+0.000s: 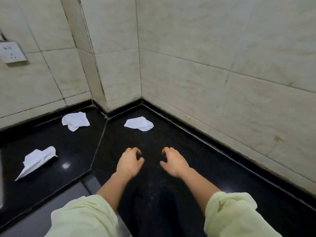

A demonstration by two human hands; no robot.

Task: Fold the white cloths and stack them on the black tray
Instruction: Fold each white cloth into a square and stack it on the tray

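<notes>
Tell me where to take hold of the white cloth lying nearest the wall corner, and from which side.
Pinch the cloth at its flat, pointed left corner, coming in from the near side. That corner lies spread out on the counter, while the right end is bunched, and the wall stands behind it. The left hand looks best placed.

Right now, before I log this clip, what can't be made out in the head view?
All in the head view:
Black tray: none distinguishable from the black counter; possibly outside the frame.
Left hand and right hand: curled fingers hide whether fingertips touch the counter.
Wall socket: cut off by the left edge.
Grey object: only a sliver at the left edge, unidentifiable.
</notes>
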